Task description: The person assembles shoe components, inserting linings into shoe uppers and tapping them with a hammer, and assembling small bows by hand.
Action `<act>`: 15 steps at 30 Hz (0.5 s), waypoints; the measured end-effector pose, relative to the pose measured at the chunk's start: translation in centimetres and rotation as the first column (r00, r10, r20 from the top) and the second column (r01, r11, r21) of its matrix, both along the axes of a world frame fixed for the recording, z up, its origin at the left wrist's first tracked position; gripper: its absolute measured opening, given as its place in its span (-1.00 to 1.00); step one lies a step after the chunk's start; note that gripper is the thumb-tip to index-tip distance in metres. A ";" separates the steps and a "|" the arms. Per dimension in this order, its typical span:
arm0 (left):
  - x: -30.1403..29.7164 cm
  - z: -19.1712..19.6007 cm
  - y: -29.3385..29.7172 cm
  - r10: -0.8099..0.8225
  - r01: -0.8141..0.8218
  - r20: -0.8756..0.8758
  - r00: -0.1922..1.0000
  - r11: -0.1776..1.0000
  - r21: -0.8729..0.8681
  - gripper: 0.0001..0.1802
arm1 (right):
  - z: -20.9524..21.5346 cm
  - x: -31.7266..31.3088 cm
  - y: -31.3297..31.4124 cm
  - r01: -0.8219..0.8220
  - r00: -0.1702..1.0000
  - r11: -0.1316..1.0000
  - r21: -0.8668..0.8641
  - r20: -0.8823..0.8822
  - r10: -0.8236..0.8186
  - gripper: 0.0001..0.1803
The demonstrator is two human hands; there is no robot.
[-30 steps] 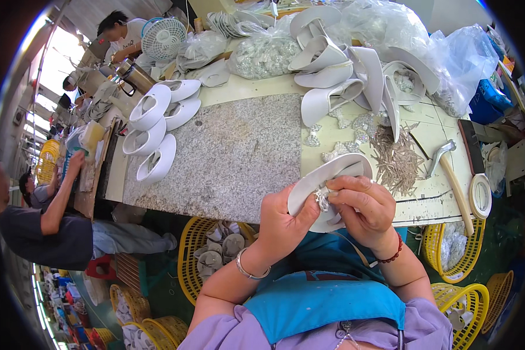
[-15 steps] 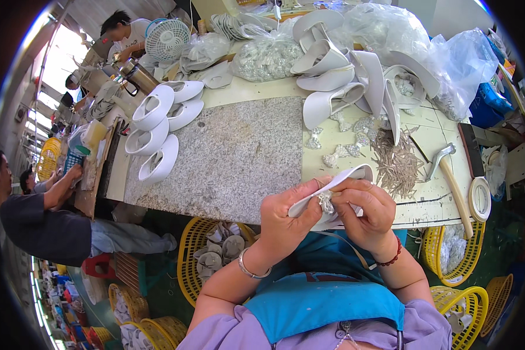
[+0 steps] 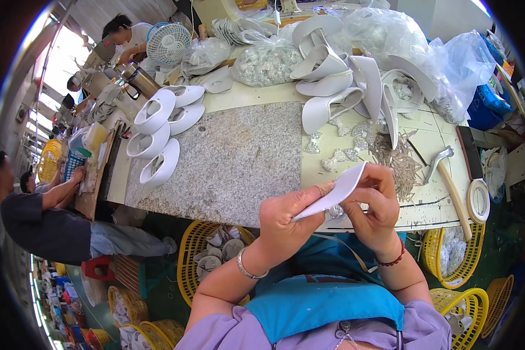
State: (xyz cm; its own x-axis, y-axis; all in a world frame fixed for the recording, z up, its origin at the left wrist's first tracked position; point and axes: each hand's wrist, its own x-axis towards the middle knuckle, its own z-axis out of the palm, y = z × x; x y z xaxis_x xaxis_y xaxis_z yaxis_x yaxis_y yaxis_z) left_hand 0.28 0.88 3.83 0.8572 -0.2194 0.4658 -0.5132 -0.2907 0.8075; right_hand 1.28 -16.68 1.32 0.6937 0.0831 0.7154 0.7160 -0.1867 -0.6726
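Raised since: white upper [image 3: 332, 195] betw. left hand [image 3: 286, 224] & right hand [image 3: 378, 207] (both gripping).

Small manufacturing workshop, shoe-part assembly. Long workbench with grey speckled stone slab [image 3: 227, 157]. Piles of white moulded shoe pieces [image 3: 338, 87], clear plastic bags of small parts [image 3: 268, 61], heap of thin nails [image 3: 399, 160], wooden-handled hammer [image 3: 449, 181], tape roll [image 3: 478, 200]. Yellow woven baskets [image 3: 213, 256] of parts underneath. Other seated workers [image 3: 52, 221] alongside, white desk fan [image 3: 168, 44].
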 end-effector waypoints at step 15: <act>0.0 -0.3 0.4 -0.097 0.031 0.380 0.920 0.984 0.177 -0.59 | 1.0 0.4 -1.3 -0.108 0.994 0.994 -0.020 -0.034 0.107 -0.77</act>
